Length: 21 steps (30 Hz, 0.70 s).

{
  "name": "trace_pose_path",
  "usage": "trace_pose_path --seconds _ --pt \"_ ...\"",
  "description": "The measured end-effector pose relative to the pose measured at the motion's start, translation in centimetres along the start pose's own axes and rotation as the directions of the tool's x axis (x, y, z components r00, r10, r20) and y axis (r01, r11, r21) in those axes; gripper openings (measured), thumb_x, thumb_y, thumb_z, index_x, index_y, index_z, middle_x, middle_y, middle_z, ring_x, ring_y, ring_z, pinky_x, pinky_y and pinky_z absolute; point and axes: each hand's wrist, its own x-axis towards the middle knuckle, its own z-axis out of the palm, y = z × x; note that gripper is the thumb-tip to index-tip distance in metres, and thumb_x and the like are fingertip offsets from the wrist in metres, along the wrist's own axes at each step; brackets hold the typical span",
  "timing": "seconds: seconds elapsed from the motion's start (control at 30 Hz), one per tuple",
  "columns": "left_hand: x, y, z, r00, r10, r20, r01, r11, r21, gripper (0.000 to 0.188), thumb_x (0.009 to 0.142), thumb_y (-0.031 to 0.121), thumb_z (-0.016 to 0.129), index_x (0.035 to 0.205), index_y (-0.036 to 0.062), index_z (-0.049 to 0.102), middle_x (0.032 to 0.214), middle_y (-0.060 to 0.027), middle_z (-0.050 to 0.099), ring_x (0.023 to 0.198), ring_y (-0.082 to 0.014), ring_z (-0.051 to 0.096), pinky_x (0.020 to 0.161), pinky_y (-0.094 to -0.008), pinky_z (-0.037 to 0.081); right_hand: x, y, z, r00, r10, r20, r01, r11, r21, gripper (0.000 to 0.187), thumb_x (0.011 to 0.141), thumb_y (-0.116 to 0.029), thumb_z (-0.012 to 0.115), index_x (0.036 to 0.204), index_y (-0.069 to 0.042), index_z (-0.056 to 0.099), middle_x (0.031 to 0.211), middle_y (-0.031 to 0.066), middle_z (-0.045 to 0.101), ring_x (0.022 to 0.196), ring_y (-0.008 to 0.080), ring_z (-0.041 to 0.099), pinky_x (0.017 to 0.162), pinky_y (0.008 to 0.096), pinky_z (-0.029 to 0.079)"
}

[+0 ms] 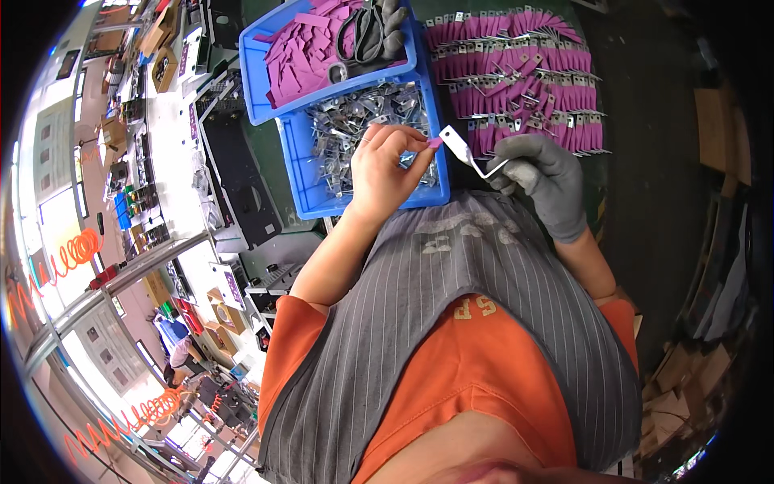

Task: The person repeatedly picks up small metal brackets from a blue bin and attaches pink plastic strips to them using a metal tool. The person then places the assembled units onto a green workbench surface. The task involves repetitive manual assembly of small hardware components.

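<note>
My bare left hand pinches a small purple strip between thumb and forefinger. In my gloved right hand is a bent metal bracket with a hole at its far end. The strip's tip is close to the bracket's holed end; whether they touch I cannot tell. Below my left hand stands a blue bin full of loose metal brackets. A second blue bin, overlapping its far side, holds purple strips, a grey glove and a roll of tape.
Rows of brackets with purple strips lie at the far right, some piled loosely across the middle. Black panels and equipment stand to the left. Cardboard is heaped at lower right. Another person is in the left background.
</note>
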Motion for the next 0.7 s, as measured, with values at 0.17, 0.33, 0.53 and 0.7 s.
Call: trace_pose_path --seconds 0.17,0.33,0.53,0.7 --pt "-0.2 -0.1 0.1 1.0 -0.008 -0.008 0.007 1.0 -0.017 0.018 0.067 0.003 0.077 0.071 0.0064 0.059 0.081 -0.0036 0.068 0.074 -0.0207 0.061 0.069 -0.0313 0.048 -0.1 -0.3 -0.3 0.999 -0.021 -0.028 0.022 0.999 0.027 0.017 0.092 -0.003 0.054 0.107 0.0 0.061 0.088 0.0055 0.066 0.076 0.0064 0.063 0.065 0.0167 0.051" --pt "-0.2 0.2 0.1 1.0 -0.003 -0.007 0.003 1.0 -0.01 0.018 0.067 0.003 0.077 0.07 0.0066 0.059 0.08 -0.0034 0.068 0.073 -0.0206 0.061 0.068 -0.0311 0.048 -0.1 0.2 -0.4 1.0 -0.019 0.025 0.017 0.997 0.08 0.017 0.092 -0.003 0.053 0.107 0.0 0.061 0.088 0.0053 0.066 0.074 0.0059 0.062 0.065 0.0179 0.052" --pt "-0.4 0.2 0.2 0.999 0.052 0.017 -0.052 0.998 0.044 0.019 0.067 0.004 0.077 0.072 0.0077 0.059 0.082 -0.0025 0.068 0.072 -0.0209 0.06 0.066 -0.031 0.048 -0.3 -0.3 0.0 0.998 0.067 0.022 -0.068 0.997 0.04 0.017 0.091 -0.002 0.051 0.105 0.0 0.061 0.086 0.0055 0.066 0.071 0.0059 0.062 0.062 0.0175 0.051" --pt "0.0 -0.3 -0.2 0.968 0.21 0.137 -0.213 0.977 0.007 0.017 0.072 0.013 0.076 0.079 0.0104 0.062 0.084 -0.0011 0.066 0.072 -0.0221 0.06 0.065 -0.0318 0.049 0.2 0.3 -1.4 0.977 0.211 0.011 -0.209 0.959 0.193 0.018 0.091 -0.007 0.053 0.106 -0.001 0.061 0.08 0.0059 0.067 0.064 0.0073 0.063 0.056 0.0177 0.05"
